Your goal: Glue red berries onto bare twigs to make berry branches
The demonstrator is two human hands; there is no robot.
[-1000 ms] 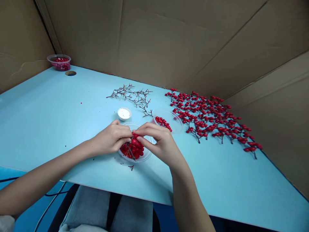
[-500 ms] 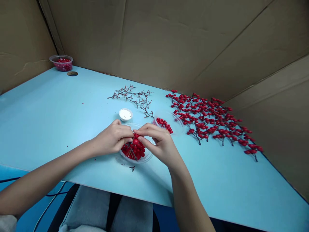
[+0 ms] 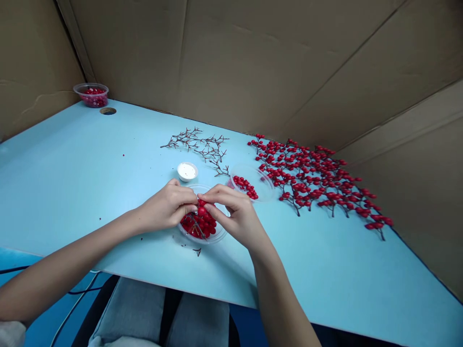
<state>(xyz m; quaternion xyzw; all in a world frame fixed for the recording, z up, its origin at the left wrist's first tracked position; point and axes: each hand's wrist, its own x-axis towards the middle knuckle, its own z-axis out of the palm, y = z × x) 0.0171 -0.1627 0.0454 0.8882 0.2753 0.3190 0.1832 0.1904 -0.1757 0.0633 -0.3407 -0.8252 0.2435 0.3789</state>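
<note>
My left hand (image 3: 168,205) is closed in a pinch at the upper left of a clear round tub (image 3: 219,236). Between its fingertips it grips a small artificial berry branch (image 3: 198,225), whose thin brown twigs hang over the tub. My right hand (image 3: 233,212) meets it from the right, thumb and forefinger pinched around a red berry at the branch's top. The fingers partly hide that berry. Glossy red berries (image 3: 208,226) lie in the tub beneath both hands.
Behind the hands are a small white cup (image 3: 187,171), bare brown twigs (image 3: 206,147) and a second clear tub (image 3: 267,188) with loose berries. Many berry branches (image 3: 307,173) spread along the right. A third berry tub (image 3: 94,96) stands in the far left corner, near a table hole (image 3: 108,111).
Almost nothing differs. Both hands keep their pinch over the tub, and the fingertips have shifted only very slightly; the whole view has drifted a little.
</note>
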